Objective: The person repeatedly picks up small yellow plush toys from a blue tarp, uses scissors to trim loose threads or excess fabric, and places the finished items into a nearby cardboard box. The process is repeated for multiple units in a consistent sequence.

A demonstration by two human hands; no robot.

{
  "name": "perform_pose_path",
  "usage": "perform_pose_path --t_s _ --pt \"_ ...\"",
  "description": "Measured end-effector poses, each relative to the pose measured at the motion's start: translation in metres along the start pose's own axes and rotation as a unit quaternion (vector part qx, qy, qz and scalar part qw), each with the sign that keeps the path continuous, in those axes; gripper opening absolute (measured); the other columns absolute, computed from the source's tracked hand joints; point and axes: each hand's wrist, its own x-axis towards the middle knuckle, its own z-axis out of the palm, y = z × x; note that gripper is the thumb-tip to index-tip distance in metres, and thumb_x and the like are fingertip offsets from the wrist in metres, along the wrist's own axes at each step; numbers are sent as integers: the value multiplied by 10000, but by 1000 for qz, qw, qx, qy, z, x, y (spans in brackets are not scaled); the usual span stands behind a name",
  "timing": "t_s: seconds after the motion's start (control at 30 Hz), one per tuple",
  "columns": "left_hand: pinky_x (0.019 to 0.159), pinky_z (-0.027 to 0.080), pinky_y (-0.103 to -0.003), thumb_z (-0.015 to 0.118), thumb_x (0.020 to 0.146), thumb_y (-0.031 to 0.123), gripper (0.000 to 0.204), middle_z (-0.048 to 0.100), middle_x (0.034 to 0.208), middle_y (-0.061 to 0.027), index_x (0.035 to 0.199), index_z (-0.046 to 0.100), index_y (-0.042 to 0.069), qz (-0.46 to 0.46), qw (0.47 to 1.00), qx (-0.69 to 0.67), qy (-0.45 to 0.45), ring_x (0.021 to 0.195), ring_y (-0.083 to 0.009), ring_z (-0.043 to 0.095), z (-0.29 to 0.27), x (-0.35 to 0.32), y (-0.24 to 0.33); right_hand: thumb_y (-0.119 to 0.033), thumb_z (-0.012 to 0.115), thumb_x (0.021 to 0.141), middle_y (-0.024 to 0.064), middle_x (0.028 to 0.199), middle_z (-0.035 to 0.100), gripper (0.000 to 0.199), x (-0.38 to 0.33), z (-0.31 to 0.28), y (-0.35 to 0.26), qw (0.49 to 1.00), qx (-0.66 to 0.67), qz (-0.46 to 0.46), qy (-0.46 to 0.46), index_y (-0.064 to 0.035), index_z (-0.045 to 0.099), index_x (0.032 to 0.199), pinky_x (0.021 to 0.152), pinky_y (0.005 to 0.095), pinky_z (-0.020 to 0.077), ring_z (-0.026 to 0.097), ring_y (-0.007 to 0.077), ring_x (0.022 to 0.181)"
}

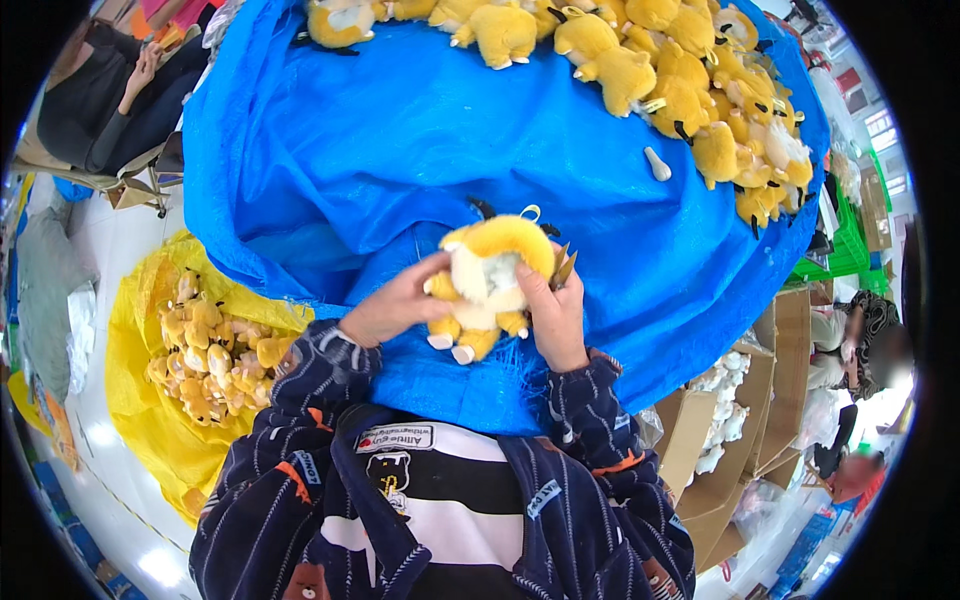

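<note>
A yellow plush toy [483, 250] with a pale face opening, stubby limbs, white feet, dark thin tips and a small loop on top is between my hands, above the blue sheet. Wrapped about its side, my left hand [402, 298] grips it near one arm. My right hand [556, 312] holds the opposite side, its thumb pressed at the pale opening. A brownish pointed thing [566, 263] sticks up beside the right fingers; I cannot tell whether it belongs to the toy.
More yellow plush toys [685, 85] are heaped along the far edge of the blue sheet [400, 130]. A small white bulb-shaped piece [657, 163] lies near them. At left, a yellow sack [135, 320] holds smaller plush pieces; cardboard boxes [735, 490] stand right. Other people sit nearby.
</note>
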Motion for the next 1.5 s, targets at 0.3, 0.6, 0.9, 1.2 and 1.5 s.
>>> perform_pose_path --t_s 0.3,0.6,0.9,1.2,1.5 --pt "886 462 -290 687 801 86 495 562 1173 -79 1237 469 4 49 983 70 165 1058 -146 551 24 21 -26 -82 706 758 125 840 596 417 -9 0 -21 862 -438 -225 121 -15 557 1142 591 302 493 617 234 742" --pt "825 475 -381 762 598 101 598 584 1040 -157 1142 529 17 220 840 460 185 975 -351 563 25 14 -23 -176 665 799 140 891 636 360 -12 -5 -10 869 -451 -79 -185 -36 540 1106 624 377 505 632 319 745" --pt "748 487 -411 694 648 128 421 604 988 -133 1035 559 32 249 789 550 115 904 -354 557 28 11 -11 -302 682 824 8 858 556 350 -9 3 -12 923 -106 128 -346 -58 550 1039 576 240 441 539 112 714" --pt "829 485 -283 674 816 111 412 615 1106 -67 1194 537 20 10 988 -10 151 993 -145 595 22 9 2 -116 698 784 121 716 625 302 -19 0 -54 929 -368 -2 -42 -26 607 1058 519 295 474 606 197 558" --pt "794 494 -270 640 855 128 362 614 1091 -67 1184 540 14 47 985 -47 159 969 -139 601 29 10 -2 -66 620 849 72 784 631 149 -12 5 -2 942 -304 -142 9 23 622 968 542 232 461 601 130 631"
